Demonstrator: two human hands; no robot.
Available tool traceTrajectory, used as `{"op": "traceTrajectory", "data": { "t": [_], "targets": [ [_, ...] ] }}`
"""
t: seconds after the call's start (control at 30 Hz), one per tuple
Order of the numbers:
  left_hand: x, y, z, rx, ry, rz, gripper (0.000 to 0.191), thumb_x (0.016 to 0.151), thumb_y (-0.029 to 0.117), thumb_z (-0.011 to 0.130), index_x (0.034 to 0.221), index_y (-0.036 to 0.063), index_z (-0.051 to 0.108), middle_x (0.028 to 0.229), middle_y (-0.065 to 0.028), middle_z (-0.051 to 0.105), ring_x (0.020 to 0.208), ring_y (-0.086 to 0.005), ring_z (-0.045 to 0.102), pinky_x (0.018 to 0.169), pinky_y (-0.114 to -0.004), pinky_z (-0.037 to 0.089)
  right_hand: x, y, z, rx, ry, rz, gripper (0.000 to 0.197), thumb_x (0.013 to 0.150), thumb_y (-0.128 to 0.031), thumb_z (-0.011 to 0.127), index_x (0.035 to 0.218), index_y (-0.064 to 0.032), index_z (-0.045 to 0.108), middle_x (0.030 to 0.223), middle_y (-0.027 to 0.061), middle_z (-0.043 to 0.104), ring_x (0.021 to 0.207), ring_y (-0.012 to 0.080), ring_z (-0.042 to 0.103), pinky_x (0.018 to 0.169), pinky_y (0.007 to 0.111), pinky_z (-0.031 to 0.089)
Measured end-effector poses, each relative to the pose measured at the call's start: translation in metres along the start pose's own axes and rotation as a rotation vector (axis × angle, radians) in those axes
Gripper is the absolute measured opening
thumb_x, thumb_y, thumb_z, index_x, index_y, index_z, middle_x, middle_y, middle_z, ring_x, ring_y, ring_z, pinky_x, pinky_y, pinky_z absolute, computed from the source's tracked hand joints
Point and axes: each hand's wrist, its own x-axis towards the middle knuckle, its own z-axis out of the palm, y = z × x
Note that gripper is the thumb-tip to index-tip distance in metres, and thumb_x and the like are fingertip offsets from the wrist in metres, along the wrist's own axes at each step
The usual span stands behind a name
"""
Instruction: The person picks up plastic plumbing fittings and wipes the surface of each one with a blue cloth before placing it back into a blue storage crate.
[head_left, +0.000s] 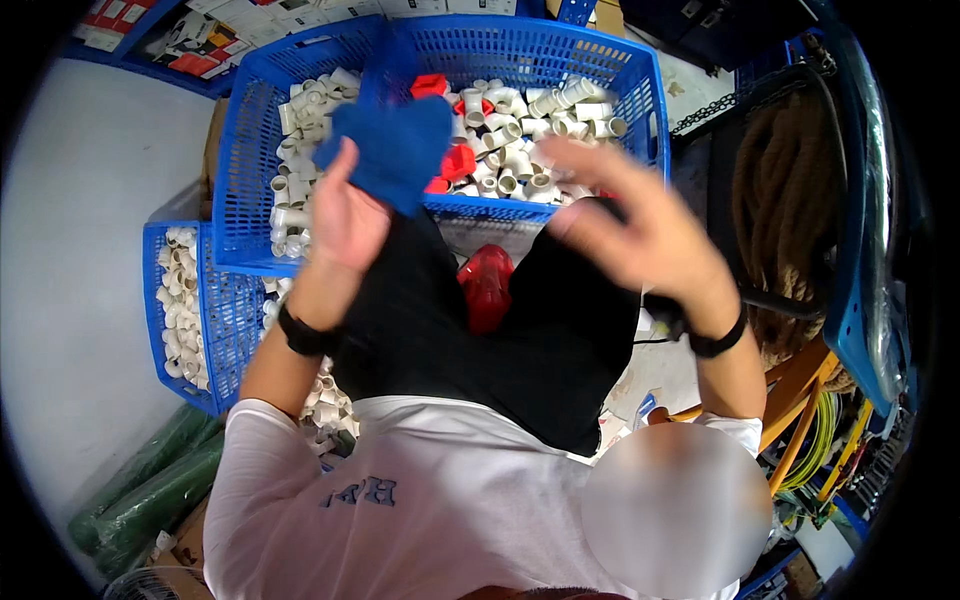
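Observation:
My left hand (349, 217) holds a blue cloth-like piece (397, 146), thumb on its near side, above the divide between two blue plastic baskets. My right hand (630, 217), blurred, is raised over the near right edge of the right basket (525, 34), fingers apart, with nothing seen in it. White plastic pipe fittings (514, 161) fill that basket, along with several red pieces (457, 161). More white fittings (300, 180) lie in the left basket (244, 165), partly hidden by my left hand and the blue piece.
A smaller blue basket (199, 300) of white fittings stands at the left by a pale wall. Green wrapped rolls (150, 487) lie below it. Coiled thick rope (780, 195), a chain (720, 112) and yellow-green cable (817, 450) are at the right. A red object (487, 289) sits between my legs.

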Motion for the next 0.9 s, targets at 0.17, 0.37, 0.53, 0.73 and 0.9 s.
{"op": "traceTrajectory", "data": {
  "t": [0.17,0.37,0.53,0.73,0.9],
  "targets": [
    [0.099,0.05,-0.042,0.347,0.092,0.269,0.038,0.095,0.027,0.038,0.114,-0.0042,0.048,0.116,-0.0141,0.053,0.11,-0.0234,0.05,0.096,-0.037,0.039,-0.037,0.191,-0.082,-0.07,0.482,0.491,0.03,0.089,-0.018,0.052,0.112,0.0009,0.052,0.094,0.0099,0.059,0.079,0.0123,0.058,0.07,0.023,0.046],
    [0.211,0.081,-0.155,1.438,0.672,0.58,0.066,0.084,0.048,0.051,0.09,-0.0171,0.053,0.082,-0.0268,0.061,0.079,-0.0357,0.059,0.073,-0.043,0.043,-0.14,0.345,-0.042,-0.482,0.454,0.708,0.056,0.087,-0.029,0.052,0.132,-0.0021,0.032,0.138,0.0239,0.024,0.129,0.0354,0.022,0.105,0.04,0.021],
    [0.241,0.049,-0.184,1.995,0.566,0.606,0.056,0.088,0.043,0.044,0.08,-0.0105,0.057,0.078,-0.033,0.057,0.081,-0.0482,0.055,0.072,-0.049,0.043,-0.149,0.362,0.013,-0.585,0.511,0.607,0.058,0.087,-0.022,0.048,0.136,-0.0024,0.023,0.141,0.0231,0.019,0.131,0.0338,0.021,0.106,0.037,0.02],
    [0.271,-0.006,-0.195,2.127,0.46,0.248,0.061,0.091,0.041,0.035,0.078,-0.0136,0.059,0.079,-0.0345,0.056,0.082,-0.0472,0.055,0.077,-0.05,0.041,-0.143,0.335,0.006,-0.559,0.534,0.746,0.056,0.086,-0.013,0.044,0.137,-0.007,0.022,0.142,0.0154,0.023,0.129,0.0289,0.027,0.105,0.034,0.024],
    [0.27,-0.011,-0.208,2.351,0.376,0.339,0.059,0.093,0.037,0.032,0.075,-0.0119,0.06,0.079,-0.0339,0.056,0.078,-0.0476,0.053,0.074,-0.05,0.041,-0.137,0.331,0.005,-0.589,0.518,0.79,0.058,0.084,-0.012,0.047,0.137,-0.0079,0.023,0.142,0.0154,0.023,0.127,0.031,0.03,0.101,0.036,0.031]
  ]
}}
